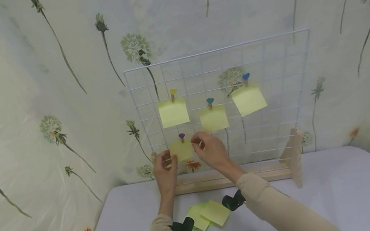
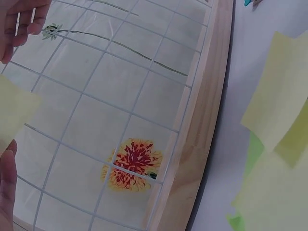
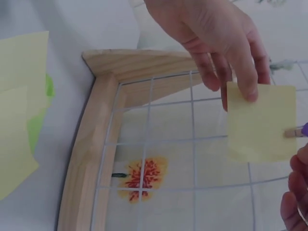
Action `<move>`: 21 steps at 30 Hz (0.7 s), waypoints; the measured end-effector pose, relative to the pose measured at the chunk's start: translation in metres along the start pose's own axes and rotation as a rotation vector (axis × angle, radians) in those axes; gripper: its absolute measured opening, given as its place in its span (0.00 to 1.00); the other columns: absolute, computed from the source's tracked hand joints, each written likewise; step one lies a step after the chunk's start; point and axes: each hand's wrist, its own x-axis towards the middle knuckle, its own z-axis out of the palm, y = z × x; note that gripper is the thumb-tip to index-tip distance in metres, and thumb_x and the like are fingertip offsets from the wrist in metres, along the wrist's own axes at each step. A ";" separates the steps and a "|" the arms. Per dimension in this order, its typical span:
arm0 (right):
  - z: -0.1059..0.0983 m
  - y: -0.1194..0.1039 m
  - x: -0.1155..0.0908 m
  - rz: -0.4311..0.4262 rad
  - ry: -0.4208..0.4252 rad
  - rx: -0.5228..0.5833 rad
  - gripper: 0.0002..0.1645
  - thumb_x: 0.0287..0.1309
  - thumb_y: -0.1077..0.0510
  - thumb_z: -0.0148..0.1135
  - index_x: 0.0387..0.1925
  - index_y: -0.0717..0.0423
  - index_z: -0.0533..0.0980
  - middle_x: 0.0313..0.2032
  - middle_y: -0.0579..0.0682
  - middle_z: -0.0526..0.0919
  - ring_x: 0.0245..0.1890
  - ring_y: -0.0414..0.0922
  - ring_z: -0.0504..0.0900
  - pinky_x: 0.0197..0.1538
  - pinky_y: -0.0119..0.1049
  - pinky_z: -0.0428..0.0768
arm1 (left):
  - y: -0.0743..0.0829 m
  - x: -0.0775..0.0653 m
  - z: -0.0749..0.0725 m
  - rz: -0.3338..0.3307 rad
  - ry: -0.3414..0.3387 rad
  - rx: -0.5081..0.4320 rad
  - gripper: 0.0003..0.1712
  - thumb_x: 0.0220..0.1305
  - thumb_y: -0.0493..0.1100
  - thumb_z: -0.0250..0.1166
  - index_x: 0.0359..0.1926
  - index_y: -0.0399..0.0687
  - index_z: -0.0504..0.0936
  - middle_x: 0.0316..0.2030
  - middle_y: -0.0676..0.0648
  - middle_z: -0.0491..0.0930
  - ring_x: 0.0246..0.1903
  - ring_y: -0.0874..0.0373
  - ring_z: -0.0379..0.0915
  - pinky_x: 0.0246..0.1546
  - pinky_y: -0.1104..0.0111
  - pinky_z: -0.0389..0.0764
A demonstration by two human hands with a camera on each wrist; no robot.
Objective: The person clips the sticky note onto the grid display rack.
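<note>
A pale yellow sticky note (image 1: 181, 150) hangs low at the left of a white wire grid (image 1: 241, 138), under a small wooden clothespin with a purple heart (image 1: 182, 136). My left hand (image 1: 165, 171) pinches the note's left edge, its thumb on the front face in the right wrist view. At the upper right corner, beside the clothespin, the fingertips of my right hand (image 1: 211, 151) pinch the note's edge. Three other notes hang above on heart clothespins: a left note (image 1: 173, 113) under yellow, a middle note (image 1: 214, 118) under green, a right note (image 1: 249, 99) under blue.
A wooden base (image 1: 271, 175) with an upright end piece (image 1: 295, 157) carries the grid on a white table (image 1: 341, 188). Loose yellow and green sticky notes (image 1: 216, 212) lie in front, between my forearms. A flower-patterned cloth (image 1: 83, 47) hangs behind.
</note>
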 end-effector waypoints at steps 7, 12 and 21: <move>-0.004 0.007 -0.007 0.000 -0.008 0.033 0.04 0.57 0.64 0.60 0.34 0.54 0.79 0.29 0.47 0.83 0.27 0.39 0.76 0.31 0.31 0.75 | -0.005 -0.003 0.001 0.006 -0.004 0.003 0.14 0.60 0.33 0.63 0.47 0.33 0.76 0.39 0.35 0.81 0.33 0.44 0.80 0.26 0.74 0.79; -0.006 0.014 -0.015 0.026 -0.024 0.080 0.05 0.57 0.64 0.59 0.34 0.54 0.79 0.31 0.48 0.84 0.29 0.39 0.77 0.34 0.32 0.77 | -0.004 -0.009 0.002 -0.017 -0.019 0.034 0.13 0.60 0.34 0.63 0.46 0.34 0.77 0.37 0.36 0.82 0.34 0.46 0.80 0.28 0.74 0.78; -0.013 0.030 -0.038 0.128 -0.067 0.152 0.05 0.58 0.63 0.58 0.35 0.51 0.78 0.33 0.48 0.83 0.31 0.39 0.76 0.36 0.32 0.76 | -0.015 -0.018 0.008 -0.067 -0.019 0.073 0.12 0.60 0.35 0.64 0.44 0.37 0.78 0.38 0.39 0.83 0.38 0.50 0.80 0.34 0.72 0.78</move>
